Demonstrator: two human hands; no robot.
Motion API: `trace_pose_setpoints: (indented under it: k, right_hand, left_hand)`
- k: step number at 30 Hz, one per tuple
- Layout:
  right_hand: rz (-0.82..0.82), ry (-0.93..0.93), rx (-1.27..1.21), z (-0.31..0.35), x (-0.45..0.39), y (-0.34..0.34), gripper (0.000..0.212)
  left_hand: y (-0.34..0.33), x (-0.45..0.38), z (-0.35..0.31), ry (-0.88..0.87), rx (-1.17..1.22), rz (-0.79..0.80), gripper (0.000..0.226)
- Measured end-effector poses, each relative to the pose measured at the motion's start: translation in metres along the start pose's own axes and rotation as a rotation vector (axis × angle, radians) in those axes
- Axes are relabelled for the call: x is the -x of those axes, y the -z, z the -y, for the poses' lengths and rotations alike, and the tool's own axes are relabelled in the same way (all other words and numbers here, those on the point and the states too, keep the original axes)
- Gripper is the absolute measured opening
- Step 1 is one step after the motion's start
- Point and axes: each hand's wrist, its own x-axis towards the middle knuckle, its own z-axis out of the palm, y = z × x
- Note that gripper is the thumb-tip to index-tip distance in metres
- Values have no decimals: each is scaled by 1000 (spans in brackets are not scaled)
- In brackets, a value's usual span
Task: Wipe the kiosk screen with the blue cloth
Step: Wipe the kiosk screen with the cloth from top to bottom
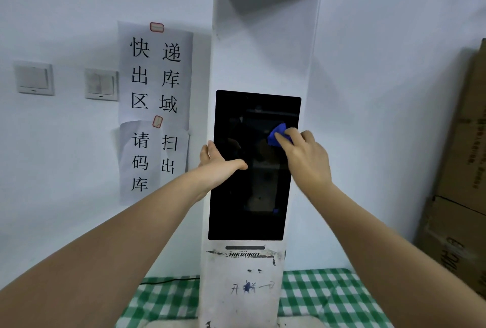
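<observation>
A tall white kiosk point(263, 51) stands in front of me with a dark, switched-off screen point(244, 209) in its middle. My right hand point(305, 156) presses a bunched blue cloth point(276, 134) against the upper right part of the screen. My left hand point(218, 162) grips the kiosk's left edge beside the screen, thumb lying across the glass and fingers wrapped round the side.
Paper signs with black characters point(155, 106) and two wall switches point(35, 77) hang on the wall to the left. Stacked cardboard boxes point(462, 169) stand at the right. A green checked cloth point(328, 298) covers the table under the kiosk, with a black cable point(168, 281) at its back left.
</observation>
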Motion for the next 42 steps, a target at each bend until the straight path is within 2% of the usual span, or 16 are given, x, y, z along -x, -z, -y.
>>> trace_pose_setpoints:
  k: [3, 5, 12, 18, 25, 32, 38, 42]
  right_hand:
    - [-38, -181, -37, -10, -21, 7, 63]
    - [-73, -233, -59, -4, -24, 7, 63]
    - [50, 68, 18, -8, 2, 1, 75]
    - [-94, -191, -75, -4, -7, -5, 66]
    - [-8, -54, -80, 3, 42, -25, 78]
    - [-118, -210, -115, -6, 0, -13, 65]
    - [-59, -159, -129, -1, 43, -30, 73]
    - [-62, -160, -108, -8, 26, -22, 65]
  left_hand:
    - [-2, 1, 0, 0, 1, -3, 101]
    - [-2, 1, 0, 1, 8, -6, 101]
    - [-1, 1, 0, 0, -1, 0, 101]
    - [0, 1, 2, -11, -7, 8, 99]
    - [0, 1, 3, -24, -15, 7, 99]
    - [2, 0, 4, -15, -10, 21, 99]
    - [5, 2, 6, -34, -5, 21, 95]
    - [4, 3, 5, -29, 2, 22, 95]
